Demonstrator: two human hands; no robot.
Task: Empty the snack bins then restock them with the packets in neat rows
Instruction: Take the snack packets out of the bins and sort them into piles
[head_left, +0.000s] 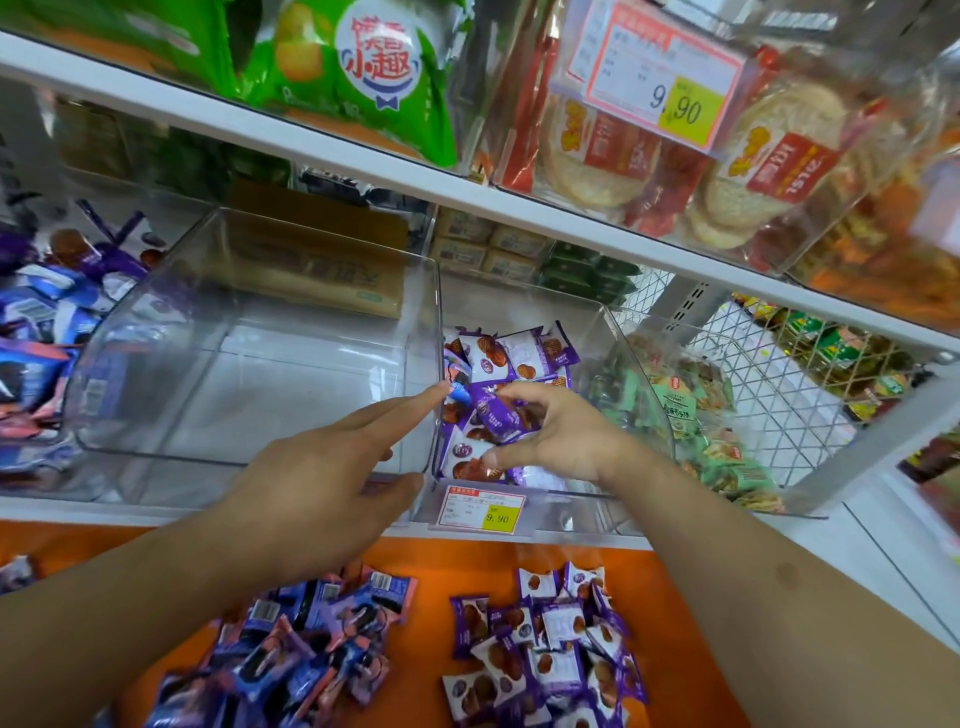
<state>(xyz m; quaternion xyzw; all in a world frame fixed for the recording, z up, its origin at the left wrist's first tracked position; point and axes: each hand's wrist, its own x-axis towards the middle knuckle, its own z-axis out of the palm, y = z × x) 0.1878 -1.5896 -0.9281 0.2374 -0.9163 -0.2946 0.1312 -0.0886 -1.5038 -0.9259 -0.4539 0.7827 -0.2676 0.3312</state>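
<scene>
Right hand (550, 441) curled round purple packets (493, 415) in bin (623, 364); left hand (332, 457) flat, fingers straight, at 9 o'clock. Scoop deep, lift clear of wall.

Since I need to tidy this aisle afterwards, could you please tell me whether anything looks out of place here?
Yes. Two loose heaps of snack packets lie on the orange ledge below the bins: purple waffle packets and blue-pink packets. The left clear bin holds nothing, while the right hand holds jumbled waffle packets in the middle bin.
</scene>
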